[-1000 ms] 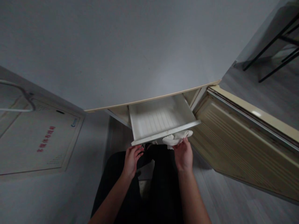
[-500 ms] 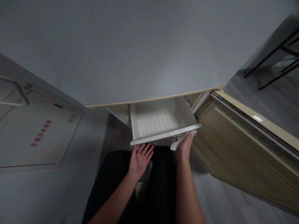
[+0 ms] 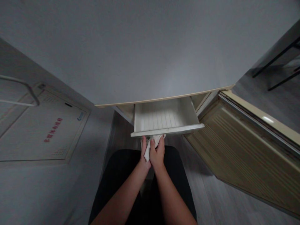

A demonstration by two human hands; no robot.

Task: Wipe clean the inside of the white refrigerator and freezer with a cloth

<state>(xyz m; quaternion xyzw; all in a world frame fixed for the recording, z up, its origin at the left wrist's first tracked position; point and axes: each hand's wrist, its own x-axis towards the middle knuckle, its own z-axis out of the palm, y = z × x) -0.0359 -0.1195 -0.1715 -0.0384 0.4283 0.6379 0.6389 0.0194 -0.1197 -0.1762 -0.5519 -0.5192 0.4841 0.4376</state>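
Observation:
A white ribbed drawer [image 3: 185, 128] is pulled out from under a grey top surface [image 3: 140, 53]. Just below its front lip, my left hand [image 3: 143, 156] and my right hand [image 3: 157, 154] are pressed together around a white cloth [image 3: 150, 145]. The cloth sticks out between the fingers and touches the drawer's front edge. Both hands have their fingers closed on it. The drawer looks empty inside.
An open beige door [image 3: 239, 150] with ribbed inner face swings out at the right. A wall panel with red lettering [image 3: 47, 131] and a metal bar [image 3: 23, 90] are at the left. My dark-clothed legs [image 3: 117, 187] are below. Black furniture legs [image 3: 276, 62] stand far right.
My right hand has brought the cloth from the drawer's right corner to the middle of its front. My left hand, open half a second ago, has closed against the cloth too.

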